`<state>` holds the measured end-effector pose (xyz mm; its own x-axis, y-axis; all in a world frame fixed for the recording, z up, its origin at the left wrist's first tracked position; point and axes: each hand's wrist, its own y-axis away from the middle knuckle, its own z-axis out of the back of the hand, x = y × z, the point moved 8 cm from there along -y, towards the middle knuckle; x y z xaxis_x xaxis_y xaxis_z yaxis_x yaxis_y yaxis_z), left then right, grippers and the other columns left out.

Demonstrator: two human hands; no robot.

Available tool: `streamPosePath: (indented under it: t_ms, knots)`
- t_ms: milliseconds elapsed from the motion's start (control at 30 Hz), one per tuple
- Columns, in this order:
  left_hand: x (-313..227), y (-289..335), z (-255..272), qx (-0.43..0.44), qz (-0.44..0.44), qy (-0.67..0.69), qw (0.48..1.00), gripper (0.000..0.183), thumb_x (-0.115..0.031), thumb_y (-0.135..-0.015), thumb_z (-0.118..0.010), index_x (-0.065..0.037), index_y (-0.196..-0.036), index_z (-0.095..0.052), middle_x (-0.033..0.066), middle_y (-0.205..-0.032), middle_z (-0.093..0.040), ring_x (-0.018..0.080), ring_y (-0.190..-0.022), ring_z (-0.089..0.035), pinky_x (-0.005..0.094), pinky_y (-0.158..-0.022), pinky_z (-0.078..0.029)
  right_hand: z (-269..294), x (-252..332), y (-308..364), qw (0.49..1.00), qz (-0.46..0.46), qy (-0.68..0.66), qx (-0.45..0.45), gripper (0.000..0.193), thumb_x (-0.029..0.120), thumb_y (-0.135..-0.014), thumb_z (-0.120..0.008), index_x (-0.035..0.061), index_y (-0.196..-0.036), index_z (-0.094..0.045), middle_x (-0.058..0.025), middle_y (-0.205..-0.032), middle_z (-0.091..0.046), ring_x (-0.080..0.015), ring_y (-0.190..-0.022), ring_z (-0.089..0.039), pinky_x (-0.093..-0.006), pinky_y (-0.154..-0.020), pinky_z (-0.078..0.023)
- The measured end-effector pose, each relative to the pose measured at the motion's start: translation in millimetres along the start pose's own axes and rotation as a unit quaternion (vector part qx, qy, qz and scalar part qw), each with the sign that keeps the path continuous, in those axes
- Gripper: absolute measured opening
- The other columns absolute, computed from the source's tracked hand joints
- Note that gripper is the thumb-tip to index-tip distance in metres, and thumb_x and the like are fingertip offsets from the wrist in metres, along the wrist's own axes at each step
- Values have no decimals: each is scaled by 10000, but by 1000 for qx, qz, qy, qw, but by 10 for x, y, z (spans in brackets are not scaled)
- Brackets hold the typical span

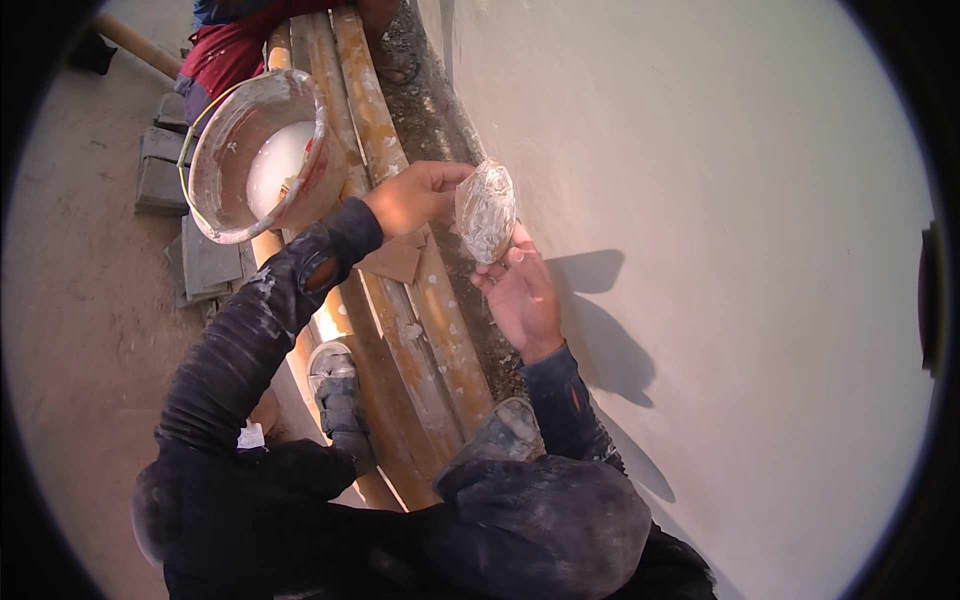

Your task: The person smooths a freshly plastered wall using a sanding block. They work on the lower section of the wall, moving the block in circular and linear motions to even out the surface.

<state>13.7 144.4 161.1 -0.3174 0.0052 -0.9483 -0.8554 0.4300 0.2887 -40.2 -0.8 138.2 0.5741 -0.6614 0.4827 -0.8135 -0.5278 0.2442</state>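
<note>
Both my hands hold a clear, shiny, oval piece of crumpled-looking plastic point(486, 212) in front of the pale wall; its exact kind I cannot make out. My left hand point(412, 197) reaches across from the left, its fingers closed on the plastic's upper left edge. From below, my right hand point(522, 303) grips its lower end with bent fingers and thumb. Beneath my left wrist a flat brown piece point(393, 262) lies on the planks. Left of that hand stands a smeared bucket point(328, 185) containing white liquid point(280, 165) and something red at its edge.
Stained bamboo poles and planks point(440, 315) run lengthwise beneath my sandaled feet point(340, 385). A smooth pale wall point(760, 250) rises at the right. Grey blocks point(160, 185) lie left of the bucket. At the top left, another person point(225, 50) is beside the planks.
</note>
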Motion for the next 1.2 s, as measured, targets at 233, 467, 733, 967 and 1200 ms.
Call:
streamPosePath:
  t_ms: [233,467,733,967,1200]
  knots:
    - [-572,359,62,85,175,-126,973,416,-257,-1020,-467,-49,-1380,-477,44,-1200,-626,110,-1043,-604,276,-895,-495,-180,0,-9,995,-4,72,-63,263,98,-916,-584,-7,-1154,-547,-53,-1041,-640,-101,-898,-603,-247,-786,-470]
    - [37,359,-389,86,84,141,983,562,-408,-1034,-371,-11,-1432,-380,114,-1353,-518,182,-1225,-526,356,-1033,-430,-45,299,364,937,24,295,-184,165,122,-893,-636,-17,-983,-641,6,-818,-642,-36,-711,-556,-203,-618,-426]
    - [690,81,-966,124,104,211,964,465,-234,-959,-596,0,-1339,-466,71,-1149,-621,141,-1013,-615,318,-875,-507,251,469,871,873,-2,428,-235,254,127,-909,-639,-33,-1107,-629,-28,-890,-669,-62,-765,-590,-220,-682,-475]
    - [1044,179,-912,-44,128,440,888,346,-206,-975,-558,-11,-1258,-515,95,-1180,-626,187,-1075,-624,354,-919,-520,-179,526,759,786,-99,592,-147,359,155,-865,-679,-57,-1144,-603,-102,-874,-676,-192,-799,-642,-328,-731,-500]
    - [996,276,-772,-48,144,489,859,318,-252,-996,-486,-58,-1239,-551,71,-1157,-640,170,-1011,-636,312,-827,-535,-527,437,472,608,-54,791,-53,302,143,-850,-635,-37,-1092,-616,-218,-869,-653,-375,-800,-632,-414,-728,-499]
